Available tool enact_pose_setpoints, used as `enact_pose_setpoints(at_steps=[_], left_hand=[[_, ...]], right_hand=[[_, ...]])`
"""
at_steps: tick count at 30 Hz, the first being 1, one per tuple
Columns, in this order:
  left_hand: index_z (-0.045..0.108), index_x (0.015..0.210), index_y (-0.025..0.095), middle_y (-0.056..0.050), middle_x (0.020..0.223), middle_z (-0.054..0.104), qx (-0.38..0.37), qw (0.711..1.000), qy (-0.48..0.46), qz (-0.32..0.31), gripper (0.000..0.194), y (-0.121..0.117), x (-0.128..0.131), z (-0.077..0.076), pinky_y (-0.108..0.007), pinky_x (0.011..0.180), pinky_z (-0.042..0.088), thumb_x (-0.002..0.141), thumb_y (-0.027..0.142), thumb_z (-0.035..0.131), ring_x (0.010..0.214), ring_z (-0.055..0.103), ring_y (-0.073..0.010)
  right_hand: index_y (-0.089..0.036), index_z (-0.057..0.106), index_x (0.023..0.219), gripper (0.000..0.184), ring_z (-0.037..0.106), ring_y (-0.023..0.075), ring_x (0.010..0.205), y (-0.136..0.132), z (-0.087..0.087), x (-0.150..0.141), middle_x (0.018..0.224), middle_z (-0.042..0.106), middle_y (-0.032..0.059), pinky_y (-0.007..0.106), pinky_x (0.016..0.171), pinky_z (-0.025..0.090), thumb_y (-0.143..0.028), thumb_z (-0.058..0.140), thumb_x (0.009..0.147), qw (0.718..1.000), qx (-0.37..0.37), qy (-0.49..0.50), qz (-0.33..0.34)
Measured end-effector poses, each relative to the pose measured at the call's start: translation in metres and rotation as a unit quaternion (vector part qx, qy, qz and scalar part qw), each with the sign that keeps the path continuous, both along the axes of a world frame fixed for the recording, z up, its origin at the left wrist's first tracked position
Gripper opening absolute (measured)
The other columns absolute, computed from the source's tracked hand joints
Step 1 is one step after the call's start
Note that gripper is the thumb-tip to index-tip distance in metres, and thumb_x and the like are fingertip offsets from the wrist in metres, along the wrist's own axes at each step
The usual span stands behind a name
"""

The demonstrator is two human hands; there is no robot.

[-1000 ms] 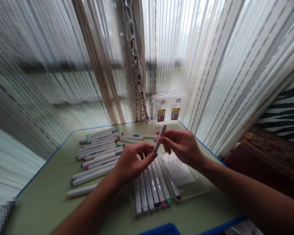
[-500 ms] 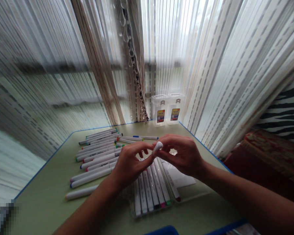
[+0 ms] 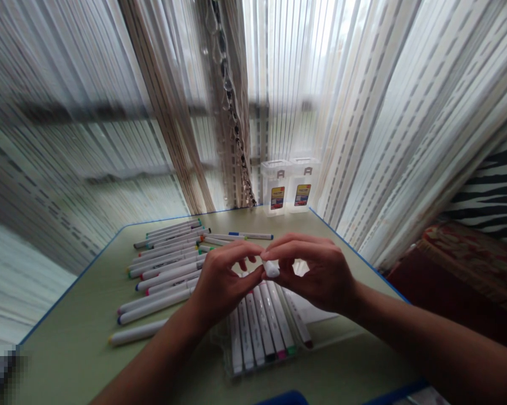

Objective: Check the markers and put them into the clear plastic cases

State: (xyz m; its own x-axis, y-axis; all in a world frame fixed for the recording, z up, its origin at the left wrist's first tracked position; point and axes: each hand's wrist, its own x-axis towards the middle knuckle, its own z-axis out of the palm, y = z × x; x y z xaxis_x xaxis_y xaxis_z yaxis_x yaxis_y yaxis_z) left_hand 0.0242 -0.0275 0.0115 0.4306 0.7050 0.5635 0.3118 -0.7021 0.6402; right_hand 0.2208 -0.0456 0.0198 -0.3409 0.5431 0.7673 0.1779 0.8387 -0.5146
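Observation:
Between my two hands a white marker (image 3: 271,269) is held end-on, so mostly its white end shows. My left hand (image 3: 228,275) pinches it from the left with thumb and fingertips. From the other side, my right hand (image 3: 315,273) grips it between thumb and fingers. Below them lies an open clear plastic case (image 3: 232,372) with a row of white markers (image 3: 259,332) in one half. A single dark-red-ended marker (image 3: 298,320) lies in the other half, beside a white insert (image 3: 321,312) partly hidden by my right hand.
Many loose markers (image 3: 164,281) lie in rows on the left of the green table (image 3: 68,337). A blue-capped marker (image 3: 251,235) lies farther back. Two clear labelled boxes (image 3: 289,188) stand at the far edge before the string curtains (image 3: 363,112). A blue object (image 3: 283,398) shows at the near edge.
The marker has tipped from nearly upright to pointing its white end at me. My right hand has lowered slightly and both hands now meet around it.

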Motion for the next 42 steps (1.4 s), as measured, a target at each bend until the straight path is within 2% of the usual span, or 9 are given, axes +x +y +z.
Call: enact_pose_setpoints(at_steps=[6, 24, 27, 30, 35, 42], left_hand=[[0.076, 0.091, 0.016, -0.004, 0.081, 0.073, 0.002, 1.000, -0.011, -0.012, 0.010, -0.002, 0.000, 0.002, -0.027, 0.063, 0.048, 0.083, 0.017, 0.072, 0.072, 0.064, -0.0162], [0.077, 0.091, 0.016, -0.004, 0.084, 0.073, -0.001, 1.000, -0.008, -0.009, 0.009, -0.001, 0.000, 0.000, -0.027, 0.063, 0.048, 0.083, 0.018, 0.072, 0.073, 0.063, -0.0154], [0.076, 0.093, 0.017, -0.003, 0.083, 0.073, 0.007, 1.000, -0.002, 0.002, 0.010, 0.000, 0.000, -0.001, -0.026, 0.063, 0.048, 0.084, 0.020, 0.072, 0.072, 0.062, -0.0143], [0.075, 0.092, 0.018, -0.002, 0.080, 0.073, 0.012, 1.000, 0.006, 0.010, 0.009, 0.001, -0.001, -0.002, -0.025, 0.062, 0.047, 0.085, 0.020, 0.072, 0.068, 0.061, -0.0129], [0.075, 0.090, 0.016, -0.002, 0.074, 0.069, -0.011, 1.000, 0.014, 0.018, 0.010, 0.003, -0.003, 0.000, -0.024, 0.060, 0.047, 0.087, 0.024, 0.069, 0.066, 0.060, -0.0128], [0.075, 0.093, 0.016, -0.005, 0.085, 0.070, -0.062, 0.997, -0.008, 0.040, 0.018, 0.009, -0.007, -0.003, -0.025, 0.064, 0.052, 0.091, 0.031, 0.065, 0.076, 0.064, -0.0153]], right_hand=[[-0.014, 0.073, 0.096, 0.013, 0.061, 0.0095, 0.059, 0.001, -0.001, -0.001, 0.090, 0.074, 0.0073, 0.022, 0.056, 0.051, -0.014, 0.076, 0.083, 0.999, 0.043, 0.019, 0.015], [-0.013, 0.073, 0.095, 0.014, 0.059, 0.0084, 0.057, 0.001, 0.000, -0.001, 0.089, 0.073, 0.0079, 0.022, 0.056, 0.051, -0.011, 0.076, 0.082, 0.999, 0.038, 0.016, 0.017], [-0.014, 0.073, 0.093, 0.014, 0.061, 0.0098, 0.058, 0.002, -0.003, 0.000, 0.085, 0.073, 0.0063, 0.023, 0.055, 0.051, -0.010, 0.077, 0.080, 0.999, -0.002, 0.035, -0.003], [-0.015, 0.072, 0.092, 0.015, 0.062, 0.0108, 0.059, 0.008, -0.006, 0.001, 0.080, 0.072, 0.0042, 0.023, 0.053, 0.052, -0.011, 0.078, 0.079, 0.992, -0.075, 0.097, -0.019], [-0.016, 0.072, 0.085, 0.009, 0.053, 0.0069, 0.046, 0.020, -0.005, 0.004, 0.064, 0.065, -0.0012, 0.018, 0.039, 0.043, -0.020, 0.079, 0.080, 0.965, -0.175, 0.193, -0.013], [-0.015, 0.071, 0.079, 0.022, 0.050, 0.0057, 0.040, 0.029, 0.002, 0.008, 0.060, 0.063, -0.0025, 0.018, 0.034, 0.040, -0.031, 0.086, 0.073, 0.942, -0.218, 0.256, -0.019]])
